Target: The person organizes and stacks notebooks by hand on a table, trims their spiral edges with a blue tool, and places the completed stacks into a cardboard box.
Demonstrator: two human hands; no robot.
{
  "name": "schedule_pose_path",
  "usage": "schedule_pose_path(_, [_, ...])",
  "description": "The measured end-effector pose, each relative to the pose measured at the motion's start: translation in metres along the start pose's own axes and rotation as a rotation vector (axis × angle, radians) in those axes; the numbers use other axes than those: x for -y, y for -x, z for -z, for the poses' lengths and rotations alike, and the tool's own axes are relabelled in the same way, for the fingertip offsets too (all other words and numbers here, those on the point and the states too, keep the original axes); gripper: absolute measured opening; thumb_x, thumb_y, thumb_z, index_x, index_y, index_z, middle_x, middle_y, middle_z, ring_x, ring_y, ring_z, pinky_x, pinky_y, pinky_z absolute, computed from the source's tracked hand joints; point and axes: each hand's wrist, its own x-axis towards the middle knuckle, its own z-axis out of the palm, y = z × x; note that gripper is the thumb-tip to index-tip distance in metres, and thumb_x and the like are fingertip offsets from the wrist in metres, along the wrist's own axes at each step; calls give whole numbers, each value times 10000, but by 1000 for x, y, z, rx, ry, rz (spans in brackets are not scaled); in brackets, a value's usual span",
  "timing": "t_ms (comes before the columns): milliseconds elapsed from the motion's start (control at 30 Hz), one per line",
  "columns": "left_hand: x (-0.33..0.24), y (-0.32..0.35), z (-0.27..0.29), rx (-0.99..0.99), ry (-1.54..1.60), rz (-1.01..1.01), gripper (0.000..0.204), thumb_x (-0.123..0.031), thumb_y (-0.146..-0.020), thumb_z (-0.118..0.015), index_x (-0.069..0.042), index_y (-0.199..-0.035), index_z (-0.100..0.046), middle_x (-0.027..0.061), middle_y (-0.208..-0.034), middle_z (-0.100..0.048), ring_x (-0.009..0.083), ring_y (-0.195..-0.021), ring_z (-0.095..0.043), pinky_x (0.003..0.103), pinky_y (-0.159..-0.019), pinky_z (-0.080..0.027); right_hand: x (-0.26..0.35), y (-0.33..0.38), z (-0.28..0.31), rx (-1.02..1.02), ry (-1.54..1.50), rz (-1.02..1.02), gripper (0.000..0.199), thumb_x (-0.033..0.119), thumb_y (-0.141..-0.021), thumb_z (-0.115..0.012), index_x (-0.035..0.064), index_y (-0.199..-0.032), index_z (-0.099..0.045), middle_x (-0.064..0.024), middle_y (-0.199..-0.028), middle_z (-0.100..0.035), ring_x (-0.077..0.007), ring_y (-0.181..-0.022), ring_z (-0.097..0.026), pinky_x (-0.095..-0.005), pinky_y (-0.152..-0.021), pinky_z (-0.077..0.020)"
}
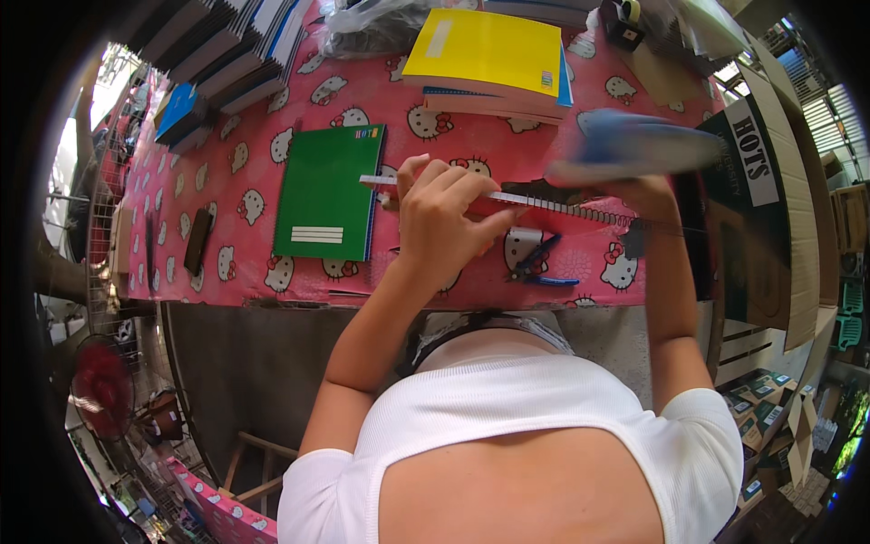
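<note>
My left hand point(446, 210) grips a thin notebook point(385, 182) near its left end, which is seen edge-on. A wire coil point(580, 210) runs along its edge and on to the right, across my right wrist. My right hand point(645, 194) is at the coil's right end, its fingers hidden or smeared by motion. Just above it is a blurred blue and white thing point(634, 147), whose kind I cannot make out. Below the notebook lie blue-handled pliers point(544, 270). Left of my left hand lies a green spiral notebook point(328, 192) on a pile.
A pink patterned cloth point(237, 195) covers the table. Yellow-topped notebooks point(485, 54) are stacked at the back, with plastic bags point(376, 27) beside them. Dark-spined stacks point(222, 54) fill the far left. A tape dispenser point(623, 25) stands far right; a cardboard box point(761, 218) stands at the right edge.
</note>
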Motion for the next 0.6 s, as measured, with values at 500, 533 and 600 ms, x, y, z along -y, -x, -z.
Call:
schedule_pose_path(500, [20,5,25,-8,-208,158,322,-360,-547,-841,-188,-780,-700,-10,-1122,-575,199,-1104,-493,504,-1018,-142,2,-49,-35,269,538,428,366,-24,-623,-695,-2,-981,-625,-32,-873,-653,-91,-809,-587,-266,-699,-497])
schedule_pose_path(533, [20,5,27,-11,-216,170,322,-360,-546,-842,-191,-782,-702,-3,-1159,-556,204,-1128,-476,500,-1023,-136,-1,-52,-39,278,554,500,370,-37,-619,-686,-4,-983,-625,-32,-874,-652,-89,-806,-587,-264,-690,-498])
schedule_pose_path(600, [29,11,30,-48,-234,186,333,-398,-556,-833,-188,-775,-695,3,-1164,-542,223,-1129,-466,515,-1017,-139,12,-72,-50,272,650,190,414,-38,-627,-677,-2,-1035,-612,-42,-892,-657,-110,-801,-605,-272,-685,-504])
